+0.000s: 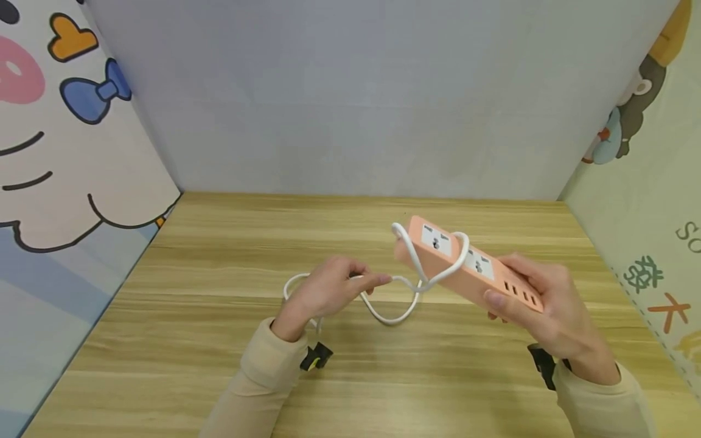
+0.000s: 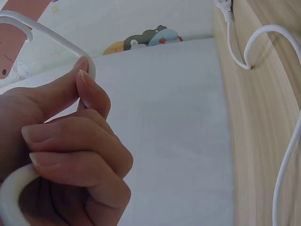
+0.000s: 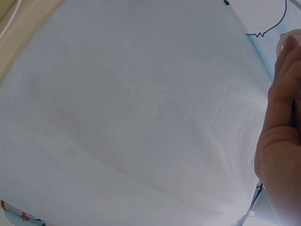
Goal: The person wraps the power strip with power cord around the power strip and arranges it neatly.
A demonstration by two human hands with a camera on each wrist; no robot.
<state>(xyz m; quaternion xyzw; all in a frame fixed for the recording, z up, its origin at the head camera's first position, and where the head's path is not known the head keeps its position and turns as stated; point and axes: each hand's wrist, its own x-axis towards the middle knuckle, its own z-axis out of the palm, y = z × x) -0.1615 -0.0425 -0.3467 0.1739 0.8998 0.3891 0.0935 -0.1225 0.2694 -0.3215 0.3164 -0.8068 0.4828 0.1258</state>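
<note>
A salmon-coloured power strip [image 1: 495, 277] is tilted above the table, its far left end raised, with white socket faces and several USB ports on top. My right hand [image 1: 547, 304] grips its near end, thumb along the side. White cord [image 1: 391, 321] wraps around the strip's far part and hangs in a loop. My left hand [image 1: 331, 286] pinches that cord between thumb and index finger, left of the strip. In the left wrist view, the other fingers curl in and a thicker-looking stretch of cord passes below them. A white plug [image 2: 225, 5] lies on the table.
The wood-grain table [image 1: 219, 365] meets a pale grey back wall [image 1: 356, 103]. Cartoon-printed panels stand on the left [image 1: 98, 176] and right [image 1: 646, 231]. Black camera mounts sit by the left wrist [image 1: 316, 357] and right wrist [image 1: 543, 365].
</note>
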